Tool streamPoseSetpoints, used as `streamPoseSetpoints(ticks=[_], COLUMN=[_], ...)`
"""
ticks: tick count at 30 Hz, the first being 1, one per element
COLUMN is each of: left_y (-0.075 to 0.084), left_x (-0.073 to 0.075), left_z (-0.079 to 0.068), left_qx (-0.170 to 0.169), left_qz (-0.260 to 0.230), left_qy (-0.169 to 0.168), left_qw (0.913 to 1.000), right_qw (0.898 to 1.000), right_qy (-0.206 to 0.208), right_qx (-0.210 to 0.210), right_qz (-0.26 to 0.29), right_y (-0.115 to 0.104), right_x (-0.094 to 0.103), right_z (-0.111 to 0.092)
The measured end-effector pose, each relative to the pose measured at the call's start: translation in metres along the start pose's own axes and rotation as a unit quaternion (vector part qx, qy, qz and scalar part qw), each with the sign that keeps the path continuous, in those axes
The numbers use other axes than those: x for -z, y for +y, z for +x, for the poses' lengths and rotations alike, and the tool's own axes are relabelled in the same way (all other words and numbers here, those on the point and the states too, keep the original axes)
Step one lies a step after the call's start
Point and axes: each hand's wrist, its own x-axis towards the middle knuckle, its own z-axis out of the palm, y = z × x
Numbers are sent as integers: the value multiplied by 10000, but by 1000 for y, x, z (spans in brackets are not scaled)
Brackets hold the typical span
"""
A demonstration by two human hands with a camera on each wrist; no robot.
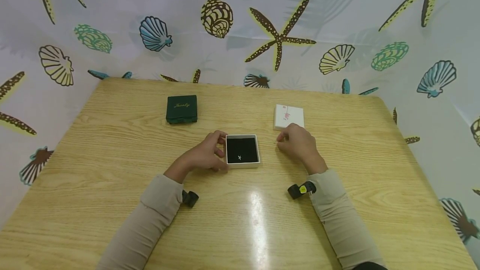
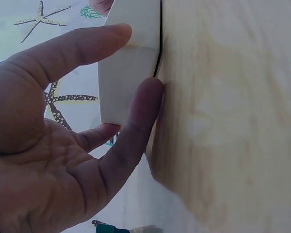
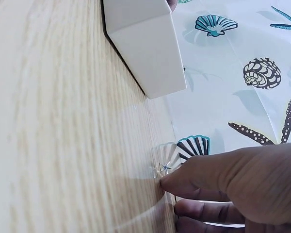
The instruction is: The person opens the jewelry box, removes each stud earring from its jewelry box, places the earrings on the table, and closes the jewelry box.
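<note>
In the head view, a white box (image 1: 243, 165) with a black pad (image 1: 245, 147) inside stands lidless in the middle of the table. A small silver star-shaped piece (image 1: 239, 158) lies on the pad near its front edge. My left hand (image 1: 204, 152) holds the box from its left side, thumb at the front corner and fingers toward the back. To the right of the box, my right hand (image 1: 300, 143) is low over the table. The right wrist view has its thumb and finger pinching a tiny star-shaped earring (image 3: 165, 168) at the tabletop.
A white lid (image 1: 289, 116) with a pink print sits just beyond my right hand. At the back left is a dark green jewelry box (image 1: 181, 108), closed. A shell-and-starfish patterned cloth (image 1: 240, 20) hangs behind the wooden table (image 1: 225, 220).
</note>
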Motion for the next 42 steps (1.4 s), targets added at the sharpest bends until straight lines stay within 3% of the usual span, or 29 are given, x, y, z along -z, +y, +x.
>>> streamPoseSetpoints(ticks=[17, 25, 34, 42], left_y=[-1, -1, -5, -4], left_x=[0, 0, 0, 1], left_z=[-1, 0, 2, 2], left_qx=[-32, -13, -51, -10], left_qz=[-27, -19, -50, -33], left_qy=[-32, -23, -37, -29], left_qw=[10000, 10000, 10000, 10000], right_qw=[9996, 9995, 9938, 9804], right_qy=[-44, 164, 361, 562], right_qx=[209, 286, 1041, 1887], right_qz=[-157, -33, -124, -90], right_y=[-3, -12, -32, -45], right_x=[4, 12, 19, 10], right_z=[-3, -8, -21, -22])
